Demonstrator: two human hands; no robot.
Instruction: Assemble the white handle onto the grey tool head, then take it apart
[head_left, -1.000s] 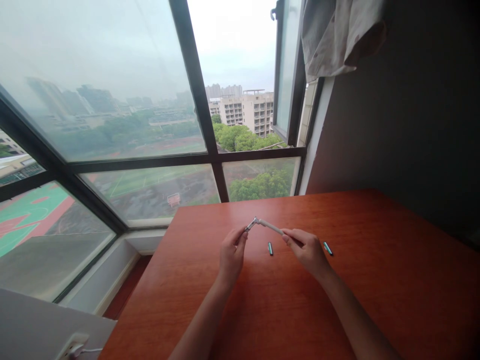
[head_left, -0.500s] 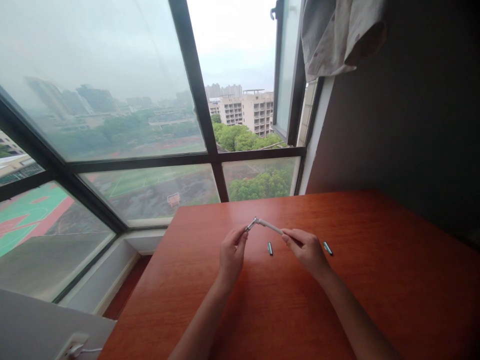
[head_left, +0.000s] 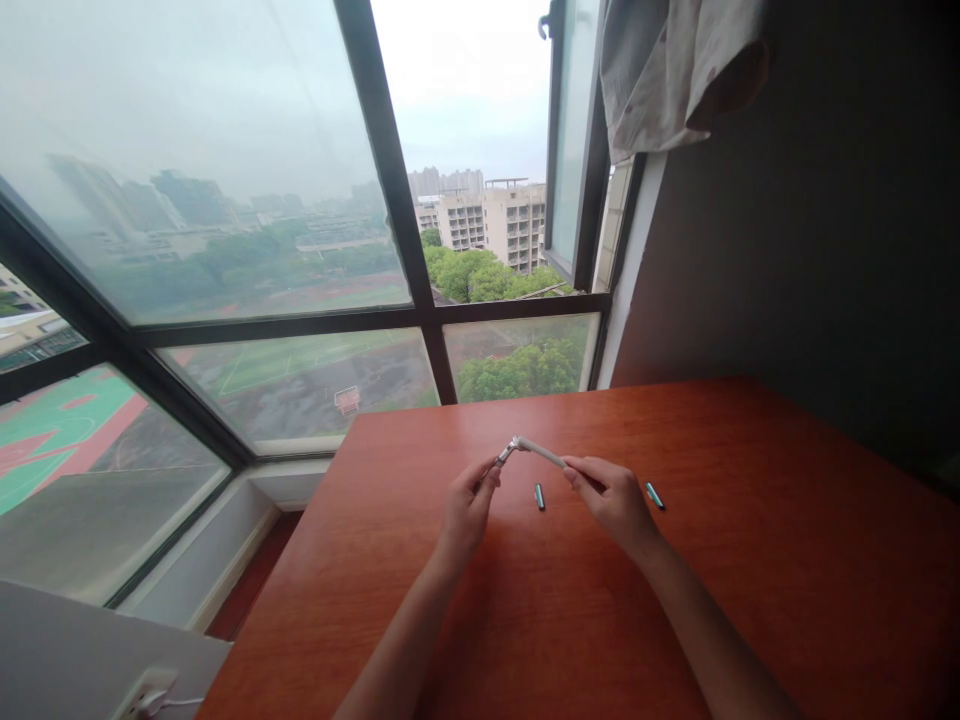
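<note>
Pinched between the thumb and fingers of my left hand (head_left: 466, 510) is a small silver metal tool (head_left: 506, 454), shaped somewhat like a nail clipper. My right hand (head_left: 613, 498) is closed on one end of a slim pale grey stick (head_left: 543, 453), which looks like a handle. The tips of the tool and the stick meet above the table, forming a shallow peak; whether they are joined, I cannot tell. Below them lies a small green-and-black strip (head_left: 539, 497), like a razor cartridge. A second such strip (head_left: 655, 495) rests just right of my right hand.
The reddish-brown wooden table (head_left: 360, 590) reaches to the windows. Dark window frames (head_left: 431, 318) stand behind it, with one pane (head_left: 574, 150) swung outward. Grey cloth (head_left: 667, 75) hangs at upper right. A plug (head_left: 154, 700) sits in a wall socket at lower left.
My left hand and the silver tool have shifted slightly to the right, against the stick's tip. My right hand stays in almost the same place.
</note>
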